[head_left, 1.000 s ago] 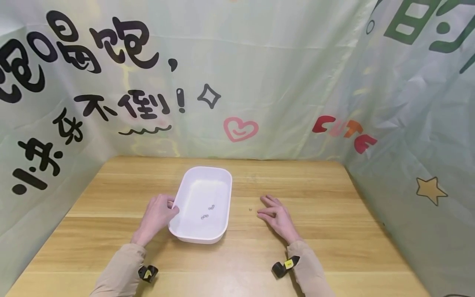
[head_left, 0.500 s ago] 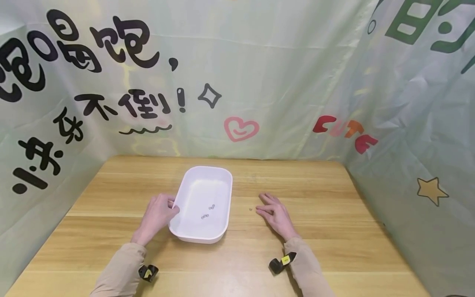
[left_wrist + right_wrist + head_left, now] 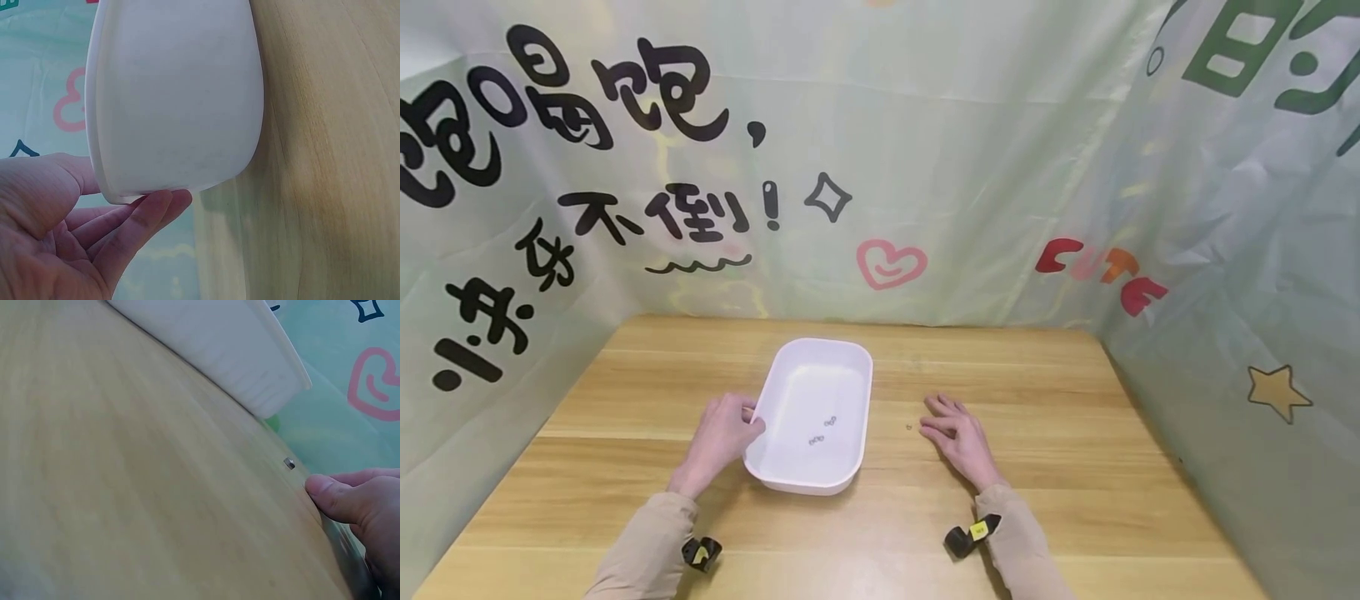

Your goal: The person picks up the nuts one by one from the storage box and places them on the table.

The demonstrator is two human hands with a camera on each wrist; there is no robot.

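A white plastic tray (image 3: 808, 400) stands on the table, with several small metal rings or nuts (image 3: 817, 439) on its floor. My left hand (image 3: 718, 437) grips the tray's left rim, thumb on top and fingers below it, as the left wrist view of the tray wall (image 3: 181, 94) and hand (image 3: 94, 231) shows. To the right of the tray lies one small metal nut (image 3: 289, 464), tiny in the head view. My right hand (image 3: 958, 437) rests low at the table just right of that nut, fingers extended and thumb tip near the index finger. Nothing shows between them.
The wooden table (image 3: 1037, 375) runs back to a printed cloth curtain (image 3: 962, 167), which also encloses both sides. A black wrist camera (image 3: 702, 553) sits on the left sleeve, another black camera (image 3: 972, 536) on the right one.
The right hand shifts slightly left, nearer the nut, then stays about there. The left hand and tray stay put; the head view moves slightly.
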